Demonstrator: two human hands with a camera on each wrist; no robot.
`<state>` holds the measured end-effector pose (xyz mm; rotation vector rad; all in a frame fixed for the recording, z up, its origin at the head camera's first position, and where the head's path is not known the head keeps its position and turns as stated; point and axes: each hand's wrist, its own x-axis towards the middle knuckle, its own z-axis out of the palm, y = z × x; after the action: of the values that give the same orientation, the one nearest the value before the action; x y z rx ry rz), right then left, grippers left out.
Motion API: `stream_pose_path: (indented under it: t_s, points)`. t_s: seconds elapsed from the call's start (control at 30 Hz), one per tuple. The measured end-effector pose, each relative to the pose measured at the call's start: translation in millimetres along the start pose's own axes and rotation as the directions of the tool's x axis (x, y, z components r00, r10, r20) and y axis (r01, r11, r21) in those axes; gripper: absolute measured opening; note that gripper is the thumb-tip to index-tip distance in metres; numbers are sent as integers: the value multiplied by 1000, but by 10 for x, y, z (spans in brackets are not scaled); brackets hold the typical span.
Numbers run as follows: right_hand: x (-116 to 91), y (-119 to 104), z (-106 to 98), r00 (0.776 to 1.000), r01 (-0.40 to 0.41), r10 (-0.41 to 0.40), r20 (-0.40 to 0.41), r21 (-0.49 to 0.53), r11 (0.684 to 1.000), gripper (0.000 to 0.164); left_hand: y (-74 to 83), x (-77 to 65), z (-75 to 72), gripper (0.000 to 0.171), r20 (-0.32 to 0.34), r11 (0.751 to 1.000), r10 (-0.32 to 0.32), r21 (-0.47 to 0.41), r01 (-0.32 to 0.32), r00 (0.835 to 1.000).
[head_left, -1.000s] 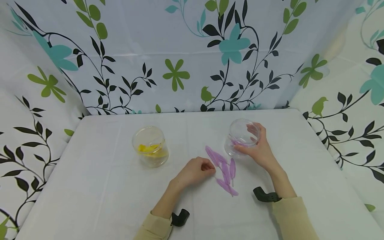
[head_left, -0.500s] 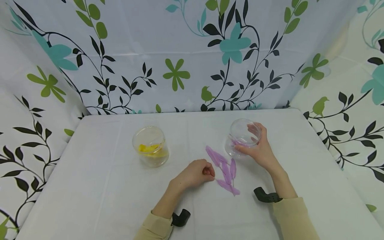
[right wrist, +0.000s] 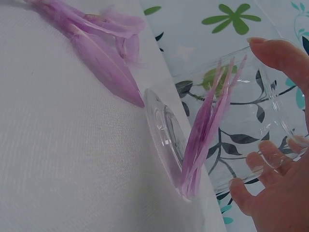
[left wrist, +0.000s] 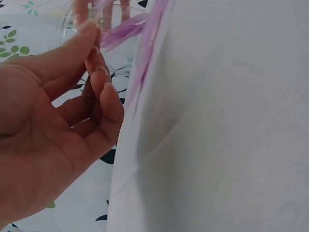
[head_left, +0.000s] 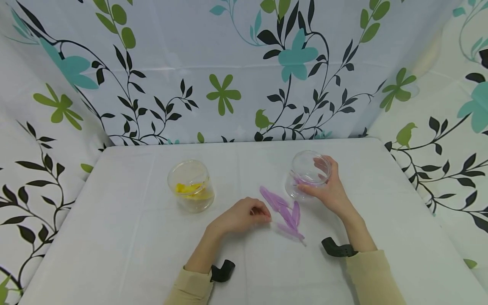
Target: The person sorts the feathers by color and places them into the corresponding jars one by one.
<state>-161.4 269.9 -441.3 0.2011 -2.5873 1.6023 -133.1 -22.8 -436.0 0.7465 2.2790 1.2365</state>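
Observation:
My left hand (head_left: 241, 217) pinches the thin quill end of a purple feather (head_left: 288, 230) between thumb and forefinger, its other fingers curled in. That feather overlaps a small pile of purple feathers (head_left: 281, 205) on the white cloth. With my right hand (head_left: 331, 190) I grip a clear glass jar (head_left: 294, 188) near its mouth, thumb on one side and fingers on the other. The jar stands upright on the table just beyond the pile. Inside it, several purple feathers (right wrist: 206, 128) lean against the wall, as the right wrist view shows.
To the left stands a second clear glass jar (head_left: 196, 205) holding yellow pieces (head_left: 189, 188) low down. A white cloth covers the table (head_left: 126, 237). Leaf-patterned curtains (head_left: 160, 63) rise at the back and both sides.
My left hand has shifted slightly left and up, and the pinched feather has swung and blurred with it. The right hand and the jar have stayed in place.

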Motion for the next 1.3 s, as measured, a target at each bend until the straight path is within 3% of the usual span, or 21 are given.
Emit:
stream_pose_path:
  t_s: [0.17, 0.3, 0.47, 0.57, 0.8, 1.03, 1.13, 1.3]
  points:
    - [4, -5, -5, 1000, -1, 1, -3, -1, 1000, 101, 63, -23, -92, 8, -32, 996, 48, -75, -50, 998]
    - [11, 2, -15, 1000, 4, -4, -3, 4, 1000, 100, 133, -3, -118, 9, -144, 990, 32, -130, -51, 989]
    - [24, 12, -17, 999, 39, -39, -2, 29, 999, 99, 223, 74, -126, 17, -326, 972, -37, -230, -41, 945]
    - [24, 13, -15, 999, 34, -34, 0, 28, 999, 99, 277, 129, -133, 20, -395, 960, -74, -275, -41, 916]
    - [-11, 4, -14, 1000, -3, 3, 2, 17, 1000, 101, 390, 282, -130, 23, -492, 958, -90, -280, -60, 866]
    - [-9, 23, -4, 1000, -28, 28, 9, 31, 999, 101, 484, 486, -105, 22, -550, 950, -96, -300, -89, 830]
    - [-10, 20, -4, 999, -40, 40, 14, 39, 998, 103, 524, 566, -86, 23, -553, 947, -109, -311, -84, 826]
    - [-22, 8, -15, 997, -79, 78, 23, 42, 996, 107, 577, 675, -37, 24, -524, 945, -137, -324, -48, 841]
